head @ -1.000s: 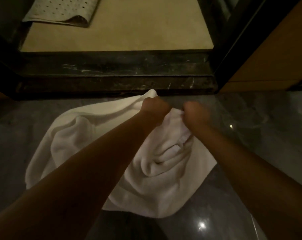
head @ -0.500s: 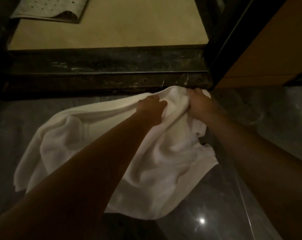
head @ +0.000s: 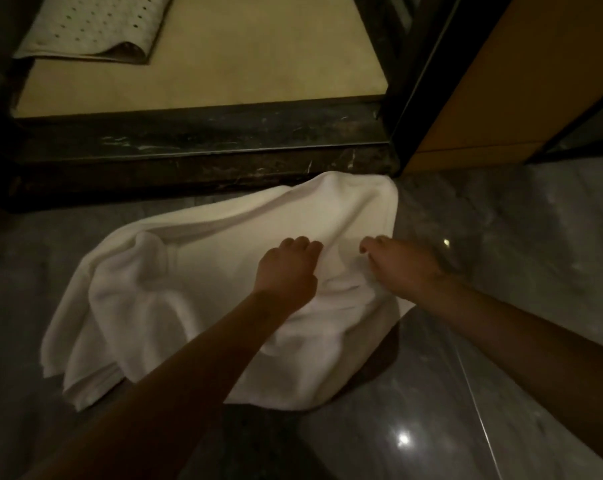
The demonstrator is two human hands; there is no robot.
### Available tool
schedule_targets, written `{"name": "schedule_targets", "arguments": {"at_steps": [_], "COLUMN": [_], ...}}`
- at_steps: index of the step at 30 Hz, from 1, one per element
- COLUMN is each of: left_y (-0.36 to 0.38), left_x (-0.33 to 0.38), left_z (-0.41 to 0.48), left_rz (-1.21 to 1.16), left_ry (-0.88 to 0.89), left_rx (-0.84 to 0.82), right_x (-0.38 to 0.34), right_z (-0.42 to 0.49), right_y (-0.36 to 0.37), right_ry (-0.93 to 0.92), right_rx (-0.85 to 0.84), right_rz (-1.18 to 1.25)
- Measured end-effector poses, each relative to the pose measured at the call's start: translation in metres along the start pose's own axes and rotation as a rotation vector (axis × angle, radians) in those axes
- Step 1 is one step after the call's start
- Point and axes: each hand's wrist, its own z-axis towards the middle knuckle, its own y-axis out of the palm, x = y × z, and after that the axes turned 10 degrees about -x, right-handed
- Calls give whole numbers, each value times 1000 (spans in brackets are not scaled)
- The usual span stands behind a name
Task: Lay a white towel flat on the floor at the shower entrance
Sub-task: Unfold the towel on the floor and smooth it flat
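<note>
- Towel (head: 203, 271): on the grey floor (head: 501, 271) before the shower step (head: 189, 168). Its far right corner, lifted half a second ago, now lies against the step. The left half is bunched, so spreading looks unfinished.
- Left hand (head: 286, 268): drawn back to mid-towel, fingers curled into the cloth.
- Right hand (head: 402, 268): at the right edge, fingers curled; whether it grips the cloth cannot be told.
- Hidden: part of the near edge, under the forearms; light dim.

White towel (head: 206, 271) on grey marbled floor (head: 518, 271); black white-veined threshold (head: 203, 157); beige shower floor (head: 241, 53); white hole-dotted mat (head: 96, 26); orange-brown panel (head: 521, 74).
</note>
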Motion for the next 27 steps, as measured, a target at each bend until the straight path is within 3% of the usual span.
{"name": "schedule_targets", "arguments": {"at_steps": [3,10,14,16,20,27], "left_y": [1,8,26,37,51,60], "left_x": [16,57,72,74,67,66], "left_z": [-16,-60,-89,-95,-92,-90], "left_rz": [2,-21,-27,14,86,181], "left_ry": [23,126,183,129,-13,-42], "left_rx": [34,84,9,-105,-255,-234], "right_x": [-5,-21,-18,-16,-17,-37], "right_z": [-18,-60,-79,-82,-78,-65], "right_y": [5,-1,10,14,15,21], "right_ry": [-61,-271,-283,-296,-310,-244], "right_rx": [-73,105,-31,-122,-130,-102], "right_rz": [-200,-241,-287,-339,-374,-396]}}
